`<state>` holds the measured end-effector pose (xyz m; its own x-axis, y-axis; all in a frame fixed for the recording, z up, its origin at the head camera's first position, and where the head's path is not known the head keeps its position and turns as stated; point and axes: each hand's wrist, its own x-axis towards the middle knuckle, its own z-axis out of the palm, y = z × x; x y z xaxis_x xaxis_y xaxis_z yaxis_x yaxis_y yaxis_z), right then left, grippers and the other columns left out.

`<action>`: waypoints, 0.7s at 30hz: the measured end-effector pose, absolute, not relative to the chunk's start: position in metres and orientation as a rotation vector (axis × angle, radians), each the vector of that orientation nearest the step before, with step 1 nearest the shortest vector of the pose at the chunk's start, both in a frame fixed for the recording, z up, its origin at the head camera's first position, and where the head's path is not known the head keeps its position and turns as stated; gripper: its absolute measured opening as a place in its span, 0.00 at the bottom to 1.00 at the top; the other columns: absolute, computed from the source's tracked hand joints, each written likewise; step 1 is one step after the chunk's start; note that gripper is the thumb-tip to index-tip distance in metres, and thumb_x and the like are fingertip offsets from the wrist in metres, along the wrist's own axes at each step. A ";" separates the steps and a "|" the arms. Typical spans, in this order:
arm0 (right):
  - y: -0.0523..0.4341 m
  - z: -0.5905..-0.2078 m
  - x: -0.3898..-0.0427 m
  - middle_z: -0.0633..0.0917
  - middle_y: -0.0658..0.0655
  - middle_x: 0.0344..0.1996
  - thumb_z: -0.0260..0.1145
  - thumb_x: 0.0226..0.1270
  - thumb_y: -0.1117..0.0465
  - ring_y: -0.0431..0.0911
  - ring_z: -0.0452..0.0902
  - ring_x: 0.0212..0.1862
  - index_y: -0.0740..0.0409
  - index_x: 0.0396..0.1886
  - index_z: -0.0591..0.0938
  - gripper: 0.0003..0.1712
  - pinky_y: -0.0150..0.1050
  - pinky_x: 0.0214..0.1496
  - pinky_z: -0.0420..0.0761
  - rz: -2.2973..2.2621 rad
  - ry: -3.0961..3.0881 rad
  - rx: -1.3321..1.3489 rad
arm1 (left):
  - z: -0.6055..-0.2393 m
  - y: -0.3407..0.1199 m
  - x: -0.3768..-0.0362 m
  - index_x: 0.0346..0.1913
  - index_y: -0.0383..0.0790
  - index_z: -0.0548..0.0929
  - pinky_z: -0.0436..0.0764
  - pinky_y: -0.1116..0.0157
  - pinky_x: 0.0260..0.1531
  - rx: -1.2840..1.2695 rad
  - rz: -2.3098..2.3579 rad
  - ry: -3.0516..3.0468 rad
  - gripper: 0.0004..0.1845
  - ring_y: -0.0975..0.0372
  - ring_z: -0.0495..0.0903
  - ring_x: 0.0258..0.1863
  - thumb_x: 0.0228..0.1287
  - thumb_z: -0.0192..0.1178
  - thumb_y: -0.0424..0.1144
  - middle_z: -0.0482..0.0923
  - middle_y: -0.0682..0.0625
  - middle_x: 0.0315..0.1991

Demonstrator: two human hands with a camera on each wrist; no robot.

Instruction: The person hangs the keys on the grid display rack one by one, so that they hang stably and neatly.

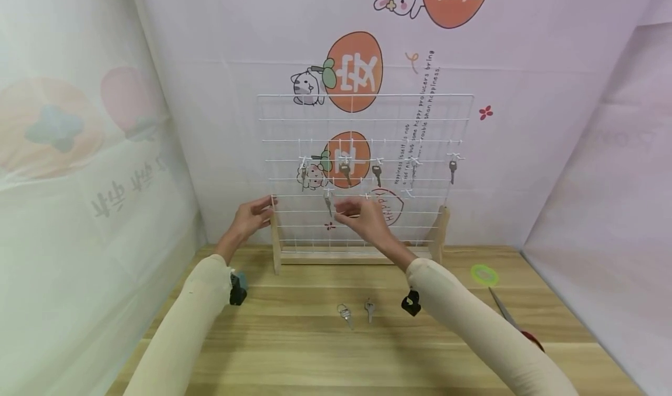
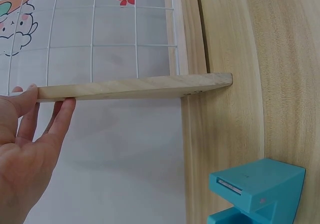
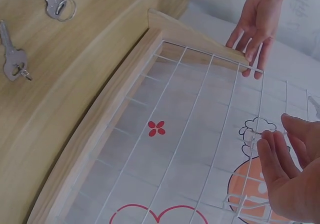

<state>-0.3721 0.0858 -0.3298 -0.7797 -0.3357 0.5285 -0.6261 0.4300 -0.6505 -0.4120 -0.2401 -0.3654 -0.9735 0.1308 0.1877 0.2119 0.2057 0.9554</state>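
Observation:
A white wire grid point(image 1: 315, 95) stands upright in a wooden stand point(image 1: 362, 258). My left hand point(image 1: 247, 218) pinches the wooden side piece point(image 2: 135, 86) near its upper end, thumb on one face and fingertips on the other. Close to a key point(image 1: 328, 202) hanging from a lower white hook is my right hand point(image 1: 367, 218). Its fingers are loosely bent, the thumb apart from the fingertips point(image 3: 267, 139), and nothing shows between them. More keys hang in a higher row, among them one at left point(image 1: 345, 173) and one at far right point(image 1: 453, 172).
On the wooden table, two keys with rings lie in front of the stand: one left point(image 1: 345, 314), one right point(image 1: 370, 310). Scissors point(image 1: 504, 307) and a yellow-green ring point(image 1: 474, 274) lie at right. A teal plastic block point(image 2: 260, 184) sits by the stand's left side.

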 end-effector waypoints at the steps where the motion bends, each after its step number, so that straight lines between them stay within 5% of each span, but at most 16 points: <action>1: 0.087 -0.331 -0.371 0.91 0.60 0.44 0.75 0.67 0.68 0.51 0.90 0.43 0.66 0.51 0.88 0.14 0.42 0.48 0.91 1.288 -2.368 0.837 | -0.365 -0.240 -0.412 0.79 0.37 0.64 0.74 0.48 0.69 -0.338 -1.905 -2.391 0.28 0.44 0.66 0.75 0.80 0.52 0.27 0.65 0.37 0.77; 21: 0.108 -0.369 -0.349 0.91 0.60 0.41 0.76 0.66 0.66 0.50 0.90 0.42 0.63 0.48 0.89 0.12 0.35 0.46 0.90 1.225 -2.472 0.940 | -0.364 -0.241 -0.408 0.80 0.36 0.62 0.74 0.50 0.69 -0.359 -1.903 -2.395 0.29 0.43 0.65 0.75 0.81 0.51 0.28 0.64 0.37 0.77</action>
<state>-0.3487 0.1076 -0.3687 -0.7690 -0.4451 0.4588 -0.6346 0.4459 -0.6312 -0.4082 -0.2407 -0.3645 -0.9709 0.1433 0.1917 0.2192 0.2101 0.9528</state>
